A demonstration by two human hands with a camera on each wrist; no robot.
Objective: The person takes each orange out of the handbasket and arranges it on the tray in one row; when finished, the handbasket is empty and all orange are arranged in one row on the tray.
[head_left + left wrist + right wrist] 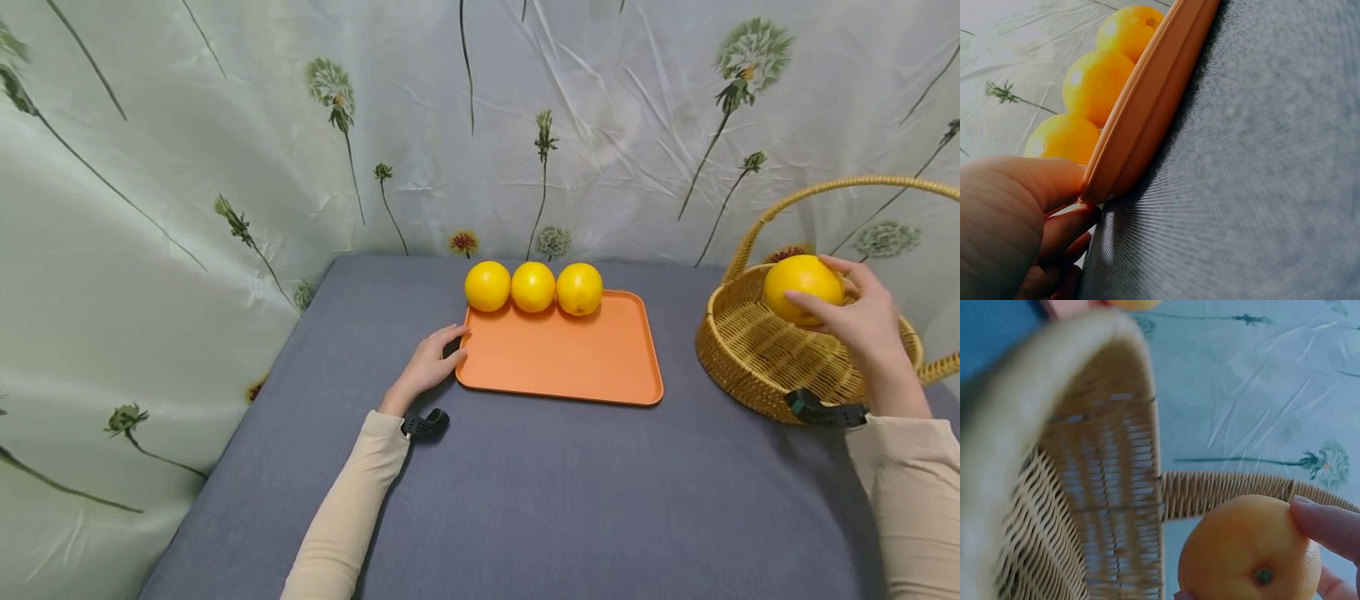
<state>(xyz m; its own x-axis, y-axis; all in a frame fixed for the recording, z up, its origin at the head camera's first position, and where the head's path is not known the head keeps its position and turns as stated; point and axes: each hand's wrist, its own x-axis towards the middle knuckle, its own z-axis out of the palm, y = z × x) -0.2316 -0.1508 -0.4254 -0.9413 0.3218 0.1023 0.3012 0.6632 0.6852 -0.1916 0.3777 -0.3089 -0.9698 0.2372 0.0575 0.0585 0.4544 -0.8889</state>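
My right hand [862, 312] grips an orange [804, 289] above the wicker basket [717, 354]. The right wrist view shows the green stem end of that orange [1241, 550], with fingers curled about its side. At the left edge of the orange tray [562, 354], my left hand [431, 360] pinches the rim. Seen from the left wrist, the thumb lies over the rim of the tray [1147, 100] and the other fingers are below it, partly hidden. Three oranges [533, 287] sit in a row along the tray's back edge, from its left corner.
The basket has a tall arched handle [847, 183] and stands at the right, apart from the tray. Grey cloth [562, 500] covers the table. Behind and to the left hangs a pale curtain [262, 125] with dandelion prints.
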